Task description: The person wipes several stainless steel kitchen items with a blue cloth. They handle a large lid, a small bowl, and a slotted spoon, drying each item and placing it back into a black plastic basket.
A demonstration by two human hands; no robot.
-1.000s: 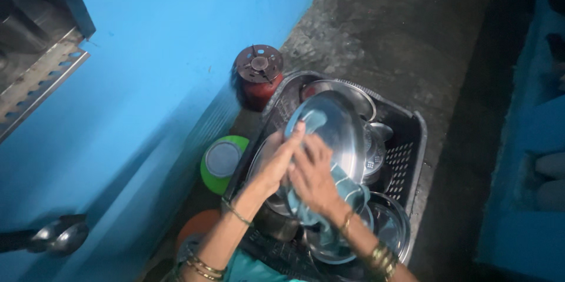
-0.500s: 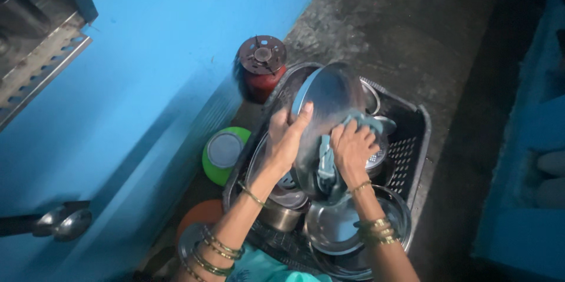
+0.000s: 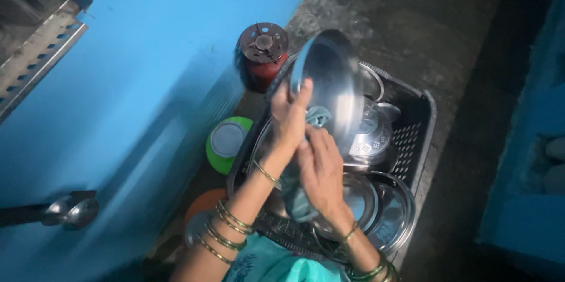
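Green container point(image 3: 228, 142) seen at left, by blue wall point(image 3: 147, 82). Left hand point(image 3: 290, 118) closed on edge of steel plate point(image 3: 329, 85); plate held tilted above black crate point(image 3: 419, 135). Right hand point(image 3: 321, 170) pressed on teal cloth point(image 3: 299, 199), just below plate. Steel dishes point(image 3: 376, 205) stacked in crate.

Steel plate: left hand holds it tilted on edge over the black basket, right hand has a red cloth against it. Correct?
One detail is wrong: the cloth is pale teal, not red. The head view shows the left hand holding the steel plate tilted on edge over the black basket, with the right hand on the cloth.
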